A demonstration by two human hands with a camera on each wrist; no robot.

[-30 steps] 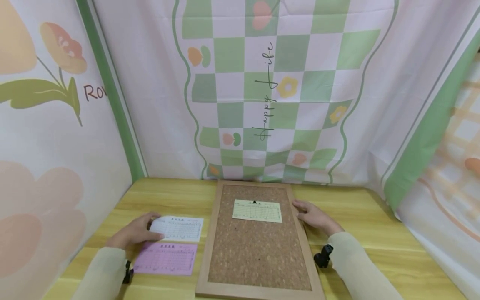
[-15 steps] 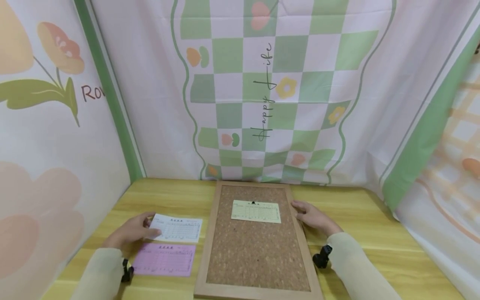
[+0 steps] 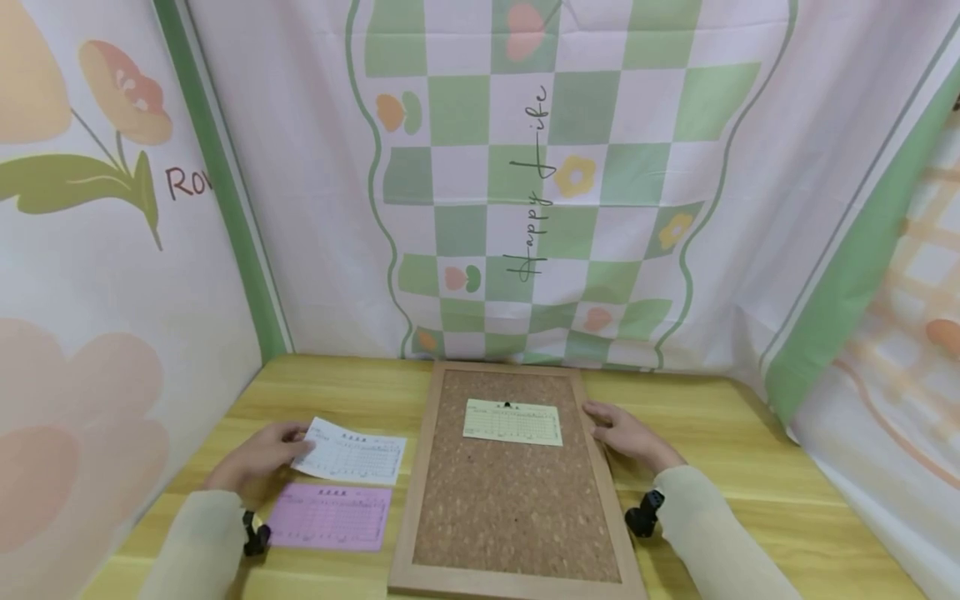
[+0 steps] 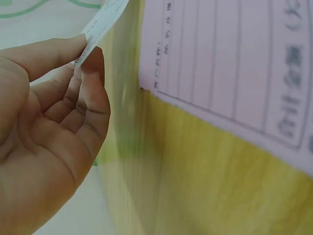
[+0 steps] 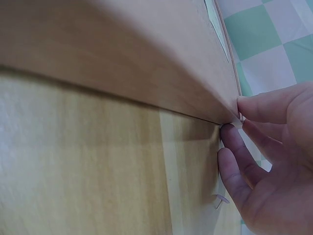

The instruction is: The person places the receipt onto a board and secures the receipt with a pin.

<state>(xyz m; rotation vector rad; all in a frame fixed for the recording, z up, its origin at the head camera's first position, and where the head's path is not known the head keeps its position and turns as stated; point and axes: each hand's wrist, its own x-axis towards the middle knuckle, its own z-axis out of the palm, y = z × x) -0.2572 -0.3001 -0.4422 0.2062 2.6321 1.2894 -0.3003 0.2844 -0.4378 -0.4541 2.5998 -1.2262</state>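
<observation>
In the head view my left hand [image 3: 262, 454] pinches the left edge of a white printed slip [image 3: 356, 456], whose left end is lifted off the table. The left wrist view shows its corner [image 4: 95, 39] between thumb and fingertips. A pink slip [image 3: 330, 517] lies flat just nearer to me. My right hand [image 3: 633, 435] holds the right edge of a wood-framed cork board [image 3: 517, 508], its thumb [image 5: 254, 106] on the frame and other fingers against the side. Near the board's top, a pale yellow slip [image 3: 513, 425] is fixed by a dark pin [image 3: 507, 405].
A thumbtack [image 5: 221, 200] lies on the table beside my right fingers in the right wrist view. The wood-grain table [image 3: 720, 425] ends at a checked curtain [image 3: 577, 242] behind. More printed cloth [image 3: 97, 275] hangs on the left.
My left hand has taken hold of the white slip's left edge and raised it; that end now tilts up from the table. My right hand and the board have stayed put.
</observation>
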